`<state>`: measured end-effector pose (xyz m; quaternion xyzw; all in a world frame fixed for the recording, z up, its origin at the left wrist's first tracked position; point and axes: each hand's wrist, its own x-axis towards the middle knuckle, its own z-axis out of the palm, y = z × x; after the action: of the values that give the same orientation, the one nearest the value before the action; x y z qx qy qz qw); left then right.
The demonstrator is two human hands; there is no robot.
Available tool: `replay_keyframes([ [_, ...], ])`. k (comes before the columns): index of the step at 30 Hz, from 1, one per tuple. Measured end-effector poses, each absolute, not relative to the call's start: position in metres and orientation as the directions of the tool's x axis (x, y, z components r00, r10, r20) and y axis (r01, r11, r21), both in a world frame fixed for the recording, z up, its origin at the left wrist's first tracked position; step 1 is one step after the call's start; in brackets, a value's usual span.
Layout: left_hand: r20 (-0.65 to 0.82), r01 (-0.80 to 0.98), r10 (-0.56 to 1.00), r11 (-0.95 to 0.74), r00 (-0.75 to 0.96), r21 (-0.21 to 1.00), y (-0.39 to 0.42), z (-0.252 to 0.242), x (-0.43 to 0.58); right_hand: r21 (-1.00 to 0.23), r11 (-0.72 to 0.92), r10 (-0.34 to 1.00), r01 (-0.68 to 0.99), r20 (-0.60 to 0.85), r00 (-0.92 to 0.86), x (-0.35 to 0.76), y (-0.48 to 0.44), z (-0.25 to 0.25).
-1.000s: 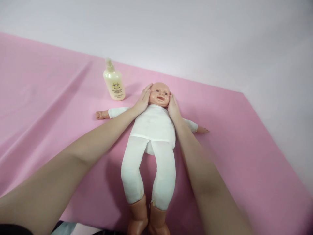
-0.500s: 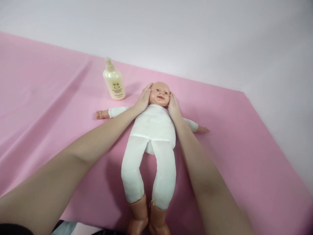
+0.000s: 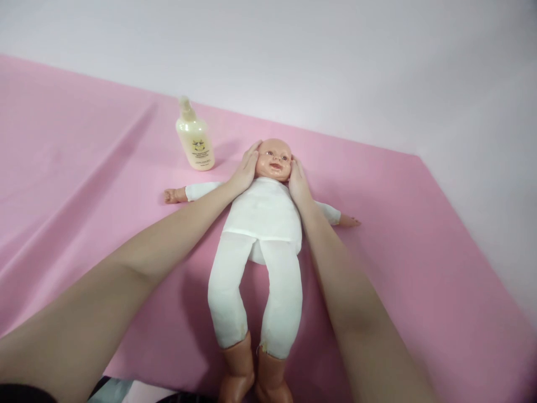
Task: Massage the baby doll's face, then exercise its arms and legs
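A baby doll (image 3: 264, 210) with a white cloth body lies on its back, arms spread to both sides and feet toward me. My left hand (image 3: 245, 168) rests flat along the left side of its head, fingers stretched out. Against the right side of the head lies my right hand (image 3: 298, 182), also with straight fingers, partly hidden from view. The doll's head (image 3: 274, 157) sits between my two palms. Neither hand is closed around anything.
A pale yellow pump bottle (image 3: 196, 140) with a printed label stands left of the doll's head. Pink cloth (image 3: 403, 240) covers the table, with long creases at the left. Behind it is a whitish wall (image 3: 293, 61).
Almost nothing differs. Both hands stay on the sides of the doll's head, and the doll and bottle keep their places.
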<state>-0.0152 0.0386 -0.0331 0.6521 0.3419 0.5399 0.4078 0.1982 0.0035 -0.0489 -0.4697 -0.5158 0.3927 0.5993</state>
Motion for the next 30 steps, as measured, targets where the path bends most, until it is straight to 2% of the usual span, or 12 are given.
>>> replay_keyframes([
  [23,0.445,0.038,0.863,-0.466,0.241,0.884,0.037,-0.030,-0.020,-0.961,0.275,0.945,0.022,0.275,0.175,0.200,0.000,-0.042],
  [30,0.443,0.048,0.867,-0.465,0.229,0.884,0.038,-0.030,-0.020,-0.960,0.279,0.954,0.015,0.279,0.113,0.201,-0.005,-0.035],
])
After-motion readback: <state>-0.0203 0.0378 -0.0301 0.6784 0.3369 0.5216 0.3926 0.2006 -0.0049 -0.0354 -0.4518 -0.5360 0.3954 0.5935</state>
